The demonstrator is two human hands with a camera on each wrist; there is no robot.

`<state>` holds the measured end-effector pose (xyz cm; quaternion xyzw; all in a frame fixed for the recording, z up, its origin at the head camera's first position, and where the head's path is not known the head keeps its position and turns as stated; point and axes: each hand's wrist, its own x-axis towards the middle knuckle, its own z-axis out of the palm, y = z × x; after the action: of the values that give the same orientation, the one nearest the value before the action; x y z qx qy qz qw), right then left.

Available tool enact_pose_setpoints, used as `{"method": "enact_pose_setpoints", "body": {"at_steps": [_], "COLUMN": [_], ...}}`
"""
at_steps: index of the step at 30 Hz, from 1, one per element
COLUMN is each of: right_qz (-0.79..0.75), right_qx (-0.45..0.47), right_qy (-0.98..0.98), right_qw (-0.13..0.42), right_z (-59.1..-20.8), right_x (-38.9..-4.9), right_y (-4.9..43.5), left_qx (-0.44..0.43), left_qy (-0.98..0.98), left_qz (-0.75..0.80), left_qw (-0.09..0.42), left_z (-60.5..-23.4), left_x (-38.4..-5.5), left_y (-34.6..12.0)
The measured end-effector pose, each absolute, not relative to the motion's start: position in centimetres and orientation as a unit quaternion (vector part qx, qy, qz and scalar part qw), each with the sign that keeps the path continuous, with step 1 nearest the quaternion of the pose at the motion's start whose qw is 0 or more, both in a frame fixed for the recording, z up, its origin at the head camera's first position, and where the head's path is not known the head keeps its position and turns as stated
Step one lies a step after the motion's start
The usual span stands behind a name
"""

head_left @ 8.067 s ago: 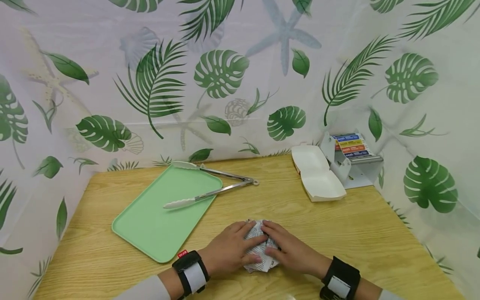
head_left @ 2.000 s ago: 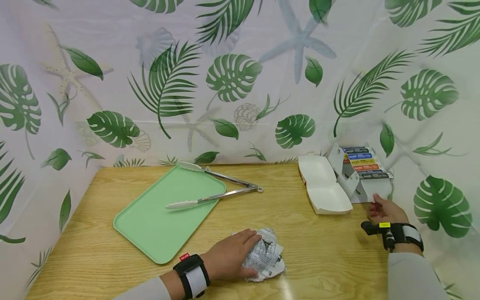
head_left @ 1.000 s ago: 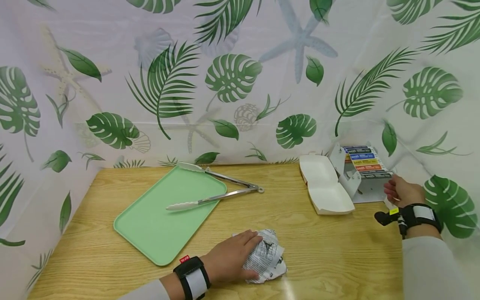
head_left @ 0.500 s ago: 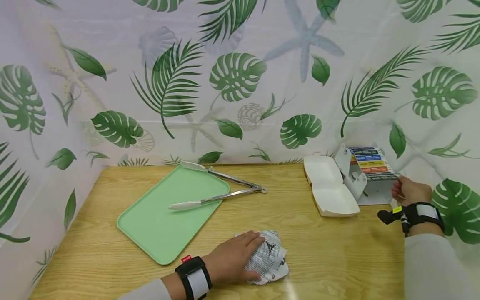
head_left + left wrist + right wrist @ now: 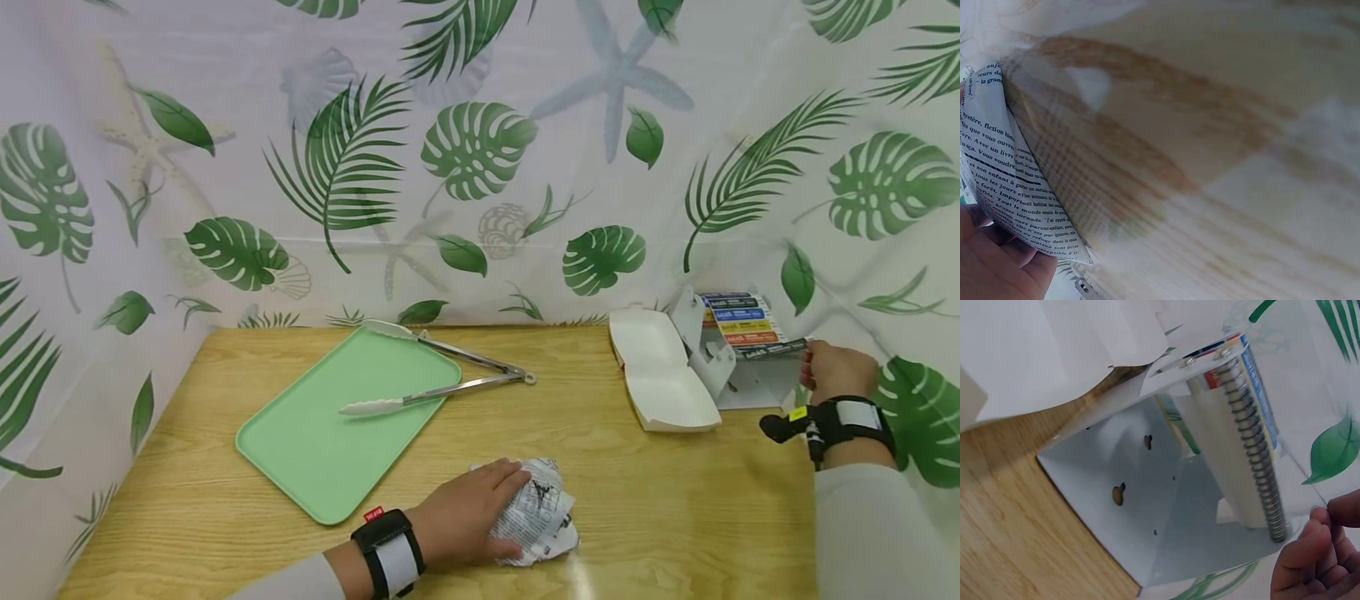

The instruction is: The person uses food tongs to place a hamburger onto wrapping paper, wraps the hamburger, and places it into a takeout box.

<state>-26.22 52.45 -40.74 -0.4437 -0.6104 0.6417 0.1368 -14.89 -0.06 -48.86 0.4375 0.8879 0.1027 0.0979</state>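
My left hand [image 5: 468, 517] holds a newsprint-wrapped bundle [image 5: 536, 517] on the table, thumb on the near side and fingers over the top. Printed text covers the wrapper in the left wrist view, where bent fingers [image 5: 1016, 250] lie against its edge. At the right, my right hand [image 5: 840, 371] pinches the end of a black label strip [image 5: 772, 348] at a white metal dispenser [image 5: 761, 392]. That strip slants up, partly apart from the coloured labels [image 5: 742, 321] above it. In the right wrist view, thumb and finger meet beside the dispenser's spring-wrapped roller [image 5: 1254, 437].
An unfolded white paper box [image 5: 663, 375] stands left of the dispenser. White-tipped tongs [image 5: 465, 387] lie spread across a green tray [image 5: 322, 450] on the left. Leaf-print sheeting [image 5: 450, 250] borders the wooden table [image 5: 600, 575].
Both hands were on the bundle at first. The right hand has since gone to the dispenser, taken the black label's end and pulled it askew. The left hand stays on the bundle.
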Motion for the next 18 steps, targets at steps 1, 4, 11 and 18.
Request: {"method": "enact_pose_setpoints", "body": {"at_steps": [1,4,11,18], "right_qz": [0.646,0.659,0.65,0.619], "right_qx": [-0.437,-0.41,-0.361,-0.235], "right_qy": [-0.609,-0.607,-0.638,-0.732], "right_qw": [0.144,0.17,0.203,0.161], "right_z": [-40.4,-39.5,-37.2,-35.9], "right_x": [-26.0,-25.3,-23.2,-19.7], "right_y": [52.3,51.7,49.0,42.3], "left_qx": [0.437,0.434,0.432,0.434], "left_qy": [0.888,0.889,0.89,0.889], "left_qz": [0.102,0.105,0.109,0.113], "left_qw": [0.098,0.101,0.098,0.091], "left_z": [-48.9,-49.1,-49.1,-48.9], "left_x": [-14.9,-14.8,-14.6,-14.6], "left_y": [0.0,0.1,0.3,0.2]}}
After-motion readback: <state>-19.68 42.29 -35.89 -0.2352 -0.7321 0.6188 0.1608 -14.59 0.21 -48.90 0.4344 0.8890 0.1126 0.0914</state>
